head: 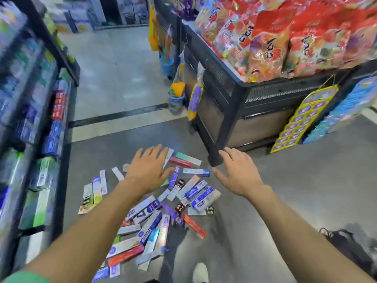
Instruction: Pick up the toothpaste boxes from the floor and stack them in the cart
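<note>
Below both outstretched hands, the toothpaste boxes (163,211) lie scattered across the grey floor (285,201), some overlapping at odd angles. Left hand (148,168) and right hand (237,172) hang above the heap with fingers spread and straight, holding nothing, probably poised to reach down for a first handful. No cart shows in view. Beyond the right hand stands a black display bin (234,94) of red snack bags (285,33).

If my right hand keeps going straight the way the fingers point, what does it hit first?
Probably the black leg of the snack display stand: the right hand has its fingertips just short of it, though depth is unclear.
</note>
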`<state>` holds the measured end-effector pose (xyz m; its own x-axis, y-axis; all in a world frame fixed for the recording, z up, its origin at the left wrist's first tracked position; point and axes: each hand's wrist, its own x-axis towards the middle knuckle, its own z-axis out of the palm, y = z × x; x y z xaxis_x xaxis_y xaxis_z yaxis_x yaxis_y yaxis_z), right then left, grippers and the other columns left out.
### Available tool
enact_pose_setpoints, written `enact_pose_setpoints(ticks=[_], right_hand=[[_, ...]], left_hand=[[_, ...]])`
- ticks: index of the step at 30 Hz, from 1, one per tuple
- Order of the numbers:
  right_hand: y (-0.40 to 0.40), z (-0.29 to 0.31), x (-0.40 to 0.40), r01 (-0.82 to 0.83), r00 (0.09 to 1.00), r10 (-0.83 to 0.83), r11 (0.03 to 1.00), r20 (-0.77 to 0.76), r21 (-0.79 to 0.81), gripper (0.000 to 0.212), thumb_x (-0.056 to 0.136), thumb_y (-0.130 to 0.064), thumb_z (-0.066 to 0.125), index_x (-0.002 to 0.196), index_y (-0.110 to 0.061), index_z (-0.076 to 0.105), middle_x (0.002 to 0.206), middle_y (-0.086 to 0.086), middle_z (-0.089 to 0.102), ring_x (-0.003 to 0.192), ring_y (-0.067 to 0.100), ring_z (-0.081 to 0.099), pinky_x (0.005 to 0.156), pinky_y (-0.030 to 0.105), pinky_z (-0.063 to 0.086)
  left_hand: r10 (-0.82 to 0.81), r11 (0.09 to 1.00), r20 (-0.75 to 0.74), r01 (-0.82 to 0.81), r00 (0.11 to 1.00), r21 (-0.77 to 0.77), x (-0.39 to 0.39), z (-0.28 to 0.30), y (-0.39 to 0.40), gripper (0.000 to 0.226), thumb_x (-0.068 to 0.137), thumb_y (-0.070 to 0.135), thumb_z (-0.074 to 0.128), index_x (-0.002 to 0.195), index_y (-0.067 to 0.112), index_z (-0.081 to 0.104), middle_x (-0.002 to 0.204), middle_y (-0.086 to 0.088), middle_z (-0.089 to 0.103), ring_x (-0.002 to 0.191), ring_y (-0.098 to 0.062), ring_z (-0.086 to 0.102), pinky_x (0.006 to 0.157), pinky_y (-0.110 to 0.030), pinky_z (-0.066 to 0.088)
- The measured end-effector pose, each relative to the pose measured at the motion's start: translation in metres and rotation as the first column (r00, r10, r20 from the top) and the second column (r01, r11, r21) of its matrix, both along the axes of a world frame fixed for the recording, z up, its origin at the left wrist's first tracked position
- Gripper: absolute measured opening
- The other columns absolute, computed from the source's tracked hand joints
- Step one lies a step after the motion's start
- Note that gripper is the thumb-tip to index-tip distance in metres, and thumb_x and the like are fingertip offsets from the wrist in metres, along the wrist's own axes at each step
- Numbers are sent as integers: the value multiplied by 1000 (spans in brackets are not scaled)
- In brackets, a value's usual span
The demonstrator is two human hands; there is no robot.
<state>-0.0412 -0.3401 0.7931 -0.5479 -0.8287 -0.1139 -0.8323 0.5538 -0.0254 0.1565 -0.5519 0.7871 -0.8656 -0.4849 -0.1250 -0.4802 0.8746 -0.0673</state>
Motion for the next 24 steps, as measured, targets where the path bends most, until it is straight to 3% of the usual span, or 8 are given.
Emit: enact_pose_setpoints(ticks=[5, 12, 16, 20, 24], right_hand=[[-27, -123, -43, -7, 1000, 7, 1000, 3, 6, 77, 95, -66, 36, 156, -19, 31, 163, 5, 30, 150, 24, 25, 124, 42, 18], [-44, -391, -67, 110, 993, -110, 994, 41, 6, 71, 95, -63, 48, 148, -17, 42, 154, 9, 43, 141, 28, 38, 115, 39, 26], [-39, -519, -88, 173, 984, -174, 985, 30, 25, 76, 95, -68, 41, 151, -18, 37, 157, 11, 37, 143, 30, 35, 115, 40, 24], [-33, -601, -112, 187, 982, -186, 981, -9, 44, 76, 94, -70, 40, 152, -22, 36, 160, 8, 33, 145, 28, 32, 117, 41, 24], [-37, -635, -140, 204, 975, -200, 979, -95, 32, 73, 94, -69, 42, 146, -18, 41, 152, 9, 42, 141, 30, 38, 115, 41, 27]], left_hand=[[-29, 999, -1, 29, 1000, 40, -43, -129, -19, 75, 100, 65, 28, 159, 20, 23, 166, -4, 26, 149, -21, 29, 122, -45, 20], [-98, 994, 35, 95, 995, 62, -109, -385, -40, 76, 99, 66, 29, 158, 18, 24, 165, -6, 28, 149, -23, 29, 122, -45, 21], [-123, 992, -39, 124, 992, 21, -147, -508, -47, 76, 98, 66, 32, 158, 20, 24, 164, -6, 29, 148, -26, 32, 120, -47, 23], [-155, 988, -46, 155, 987, -10, -176, -592, -55, 75, 99, 66, 31, 158, 20, 23, 164, -6, 29, 148, -26, 31, 120, -48, 22], [-187, 982, -100, 183, 977, -44, -201, -630, -64, 76, 98, 68, 30, 155, 18, 28, 159, -7, 36, 143, -28, 38, 117, -49, 29]])
